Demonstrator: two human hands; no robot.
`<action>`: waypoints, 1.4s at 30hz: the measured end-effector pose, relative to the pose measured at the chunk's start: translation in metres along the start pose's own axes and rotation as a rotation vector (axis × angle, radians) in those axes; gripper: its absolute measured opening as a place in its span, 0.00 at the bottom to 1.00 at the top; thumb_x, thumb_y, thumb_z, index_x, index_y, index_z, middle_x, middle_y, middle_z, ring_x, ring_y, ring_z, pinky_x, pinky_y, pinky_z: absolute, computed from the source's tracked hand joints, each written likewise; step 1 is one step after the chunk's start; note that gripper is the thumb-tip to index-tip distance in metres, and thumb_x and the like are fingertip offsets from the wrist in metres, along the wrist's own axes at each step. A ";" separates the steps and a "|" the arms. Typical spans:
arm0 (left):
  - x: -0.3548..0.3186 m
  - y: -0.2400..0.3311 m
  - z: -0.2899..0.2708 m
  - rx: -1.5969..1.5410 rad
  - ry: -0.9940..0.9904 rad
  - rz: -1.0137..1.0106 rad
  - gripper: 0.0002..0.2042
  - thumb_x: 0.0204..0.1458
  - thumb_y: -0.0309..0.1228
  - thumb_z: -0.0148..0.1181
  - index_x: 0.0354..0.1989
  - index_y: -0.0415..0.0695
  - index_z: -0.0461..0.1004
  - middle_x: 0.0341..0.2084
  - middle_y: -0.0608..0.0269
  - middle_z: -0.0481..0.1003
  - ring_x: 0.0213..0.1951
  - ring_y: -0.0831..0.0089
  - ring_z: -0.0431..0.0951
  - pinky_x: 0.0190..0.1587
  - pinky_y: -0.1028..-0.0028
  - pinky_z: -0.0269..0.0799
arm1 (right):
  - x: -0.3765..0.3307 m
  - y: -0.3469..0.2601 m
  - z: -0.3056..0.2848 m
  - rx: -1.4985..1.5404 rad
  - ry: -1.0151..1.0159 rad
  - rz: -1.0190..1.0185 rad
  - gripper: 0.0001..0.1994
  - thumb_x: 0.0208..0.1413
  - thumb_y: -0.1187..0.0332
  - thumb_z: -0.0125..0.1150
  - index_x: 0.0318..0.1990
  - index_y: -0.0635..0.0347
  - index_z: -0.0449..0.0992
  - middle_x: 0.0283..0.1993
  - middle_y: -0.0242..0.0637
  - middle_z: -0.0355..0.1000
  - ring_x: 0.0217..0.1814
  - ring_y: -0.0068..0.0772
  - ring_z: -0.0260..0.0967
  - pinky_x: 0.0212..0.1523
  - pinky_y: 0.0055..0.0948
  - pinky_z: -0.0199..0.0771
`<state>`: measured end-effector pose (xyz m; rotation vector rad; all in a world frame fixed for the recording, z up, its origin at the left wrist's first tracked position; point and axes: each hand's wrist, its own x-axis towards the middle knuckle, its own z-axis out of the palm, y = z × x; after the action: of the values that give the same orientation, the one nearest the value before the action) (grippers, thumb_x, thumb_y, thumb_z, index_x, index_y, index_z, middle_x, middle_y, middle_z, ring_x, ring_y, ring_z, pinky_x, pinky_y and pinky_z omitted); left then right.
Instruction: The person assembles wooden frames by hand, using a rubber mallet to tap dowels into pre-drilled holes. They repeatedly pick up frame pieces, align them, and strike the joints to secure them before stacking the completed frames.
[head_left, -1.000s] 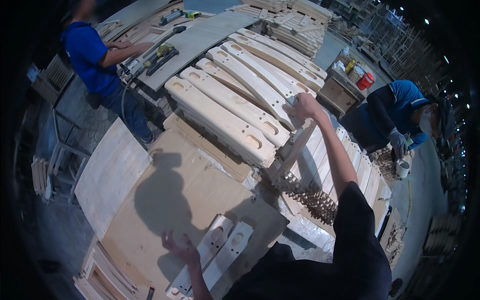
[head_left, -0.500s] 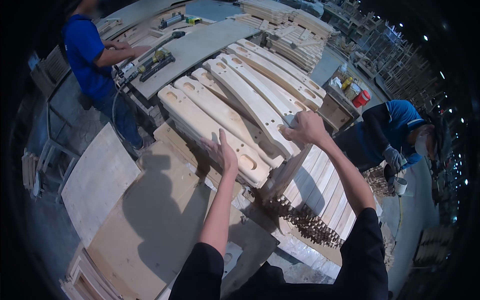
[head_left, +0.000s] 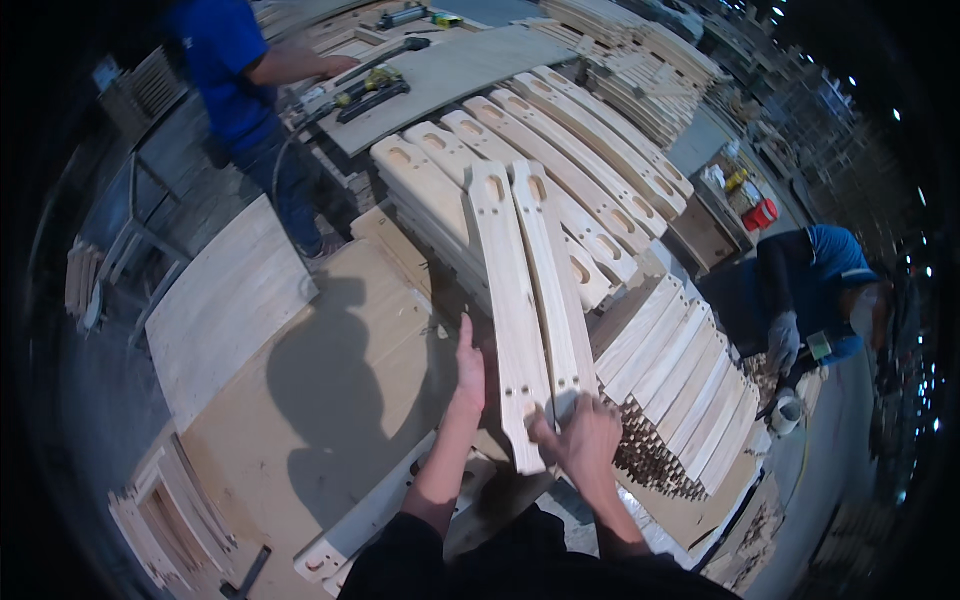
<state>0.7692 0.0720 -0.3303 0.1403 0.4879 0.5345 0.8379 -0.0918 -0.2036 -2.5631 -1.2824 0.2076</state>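
Two long pale wooden slats (head_left: pixel 525 300) with oval slots and small drilled holes lie lengthwise toward me across a stack of similar slats (head_left: pixel 480 190). My right hand (head_left: pixel 580 440) grips the near ends of the two slats. My left hand (head_left: pixel 468 370) is flat against the left edge of the left slat, fingers straight and pointing away from me. Under my arms another slotted slat (head_left: pixel 375 515) lies on the plywood bench (head_left: pixel 330 400).
A person in a blue shirt (head_left: pixel 250 90) works with a nail gun (head_left: pixel 365 85) at the far left bench. Another person in blue (head_left: pixel 810 290) bends over at the right. Upright slats (head_left: pixel 680 370) with dowel ends stand at right. Plywood sheets (head_left: pixel 225 310) lie at left.
Both hands came back from the stack toward me, drawing two slats off it lengthwise. The left hand went from the bench up to the stack, then to the slats' side.
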 end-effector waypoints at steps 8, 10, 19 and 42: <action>-0.054 -0.024 -0.011 -0.261 -0.037 0.099 0.49 0.43 0.75 0.44 0.57 0.38 0.68 0.47 0.50 0.75 0.42 0.59 0.78 0.48 0.60 0.74 | -0.105 0.045 0.008 -0.086 -0.081 -0.209 0.27 0.39 0.48 0.69 0.32 0.66 0.72 0.28 0.47 0.71 0.31 0.50 0.70 0.44 0.47 0.64; -0.075 -0.025 -0.015 -0.298 -0.024 0.274 0.49 0.43 0.75 0.43 0.58 0.40 0.69 0.50 0.53 0.74 0.48 0.61 0.75 0.51 0.60 0.71 | -0.100 0.057 0.007 -0.130 -0.059 -0.326 0.27 0.39 0.50 0.71 0.34 0.68 0.72 0.31 0.47 0.70 0.37 0.51 0.69 0.47 0.46 0.63; -0.209 0.012 -0.144 -0.461 0.195 1.076 0.45 0.50 0.72 0.35 0.67 0.49 0.54 0.61 0.52 0.61 0.61 0.54 0.63 0.64 0.50 0.58 | 0.033 -0.066 0.070 0.024 -0.562 -1.132 0.29 0.38 0.54 0.69 0.42 0.70 0.72 0.41 0.54 0.72 0.48 0.56 0.69 0.56 0.47 0.63; -0.305 0.121 -0.245 2.082 1.150 0.733 0.29 0.52 0.47 0.59 0.55 0.38 0.66 0.49 0.38 0.68 0.54 0.42 0.64 0.61 0.47 0.51 | 0.054 -0.183 0.228 -0.083 -0.536 -1.391 0.31 0.35 0.63 0.70 0.50 0.66 0.70 0.50 0.47 0.70 0.53 0.48 0.69 0.56 0.40 0.67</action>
<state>0.3678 0.0175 -0.3895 2.1493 2.0267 0.5576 0.6744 0.0956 -0.3665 -1.1195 -2.8832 0.5232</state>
